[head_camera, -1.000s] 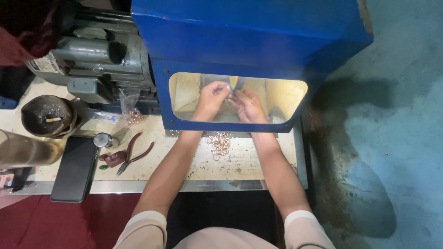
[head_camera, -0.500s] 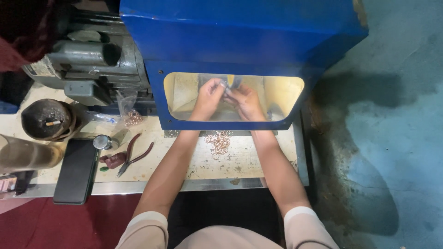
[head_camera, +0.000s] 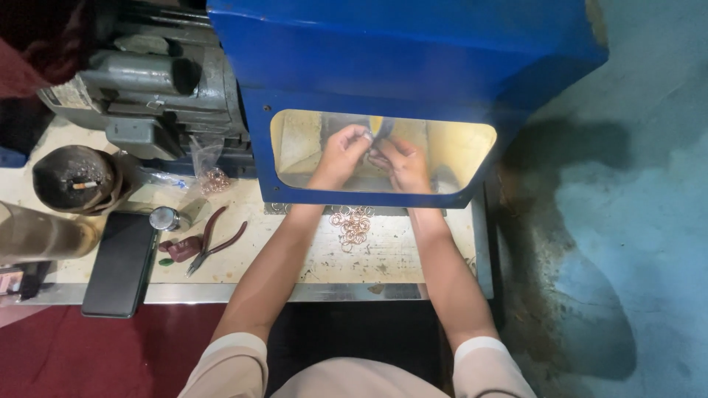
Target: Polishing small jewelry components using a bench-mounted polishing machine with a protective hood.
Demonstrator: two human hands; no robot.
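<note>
Worn cream bench (head_camera: pixel 413 258), one blue machine hood (head_camera: pixel 413 66), left hand (head_camera: pixel 341 153) and right hand (head_camera: pixel 402 161) inside, fingers pinched on something small (too blurred to name), one copper ring pile (head_camera: pixel 354 225) between forearms, one bag (head_camera: pixel 210 171) holding rings, one pair of pliers (head_camera: pixel 210 239).

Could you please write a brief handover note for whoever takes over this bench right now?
Left hand and right hand are both inside the blue hood, behind its clear window, fingertips together on something small; each grip cannot be made out.
A pile of copper rings lies on the bench between the forearms, just outside the window.
Red-handled pliers lie untouched to the left, near a dark phone.
How many rings are already processed cannot be told.
</note>
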